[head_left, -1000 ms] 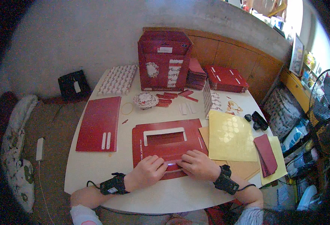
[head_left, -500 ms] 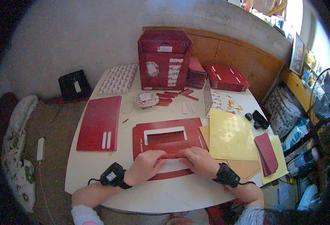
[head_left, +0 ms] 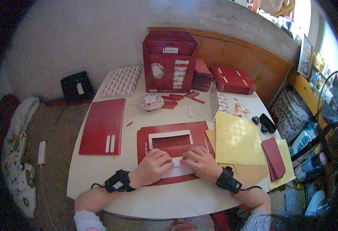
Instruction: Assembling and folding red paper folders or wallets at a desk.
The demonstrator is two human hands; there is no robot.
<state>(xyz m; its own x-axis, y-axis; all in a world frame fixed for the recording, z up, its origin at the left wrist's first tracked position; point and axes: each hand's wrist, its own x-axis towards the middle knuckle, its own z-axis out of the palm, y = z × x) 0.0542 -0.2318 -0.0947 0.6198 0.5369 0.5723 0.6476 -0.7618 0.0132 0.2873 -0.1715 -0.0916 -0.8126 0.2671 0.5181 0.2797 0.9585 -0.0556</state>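
A red card sheet (head_left: 146, 133) with a white-framed rectangular window lies flat at the table's near middle. A white strip (head_left: 176, 171) of its underside or a folded flap shows below the window. My left hand (head_left: 152, 166) curls its fingers on the left end of a narrow folded edge of the sheet. My right hand (head_left: 200, 163) grips the same edge a little to the right, fingers bent and thumb hidden. A small white stretch of the fold shows between the two hands. Both wrists wear black straps with small devices.
Left of the sheet lies a red card stack (head_left: 103, 127). A yellow sheet (head_left: 240, 138) sits over brown card at right, near dark red strips (head_left: 273, 158). Behind stand a tall red box (head_left: 169, 73), a patterned round bowl (head_left: 150, 101) and stacked red cards (head_left: 233, 79).
Both hands have shifted slightly up toward the window. Between them, the red edge has turned so that a white face shows.
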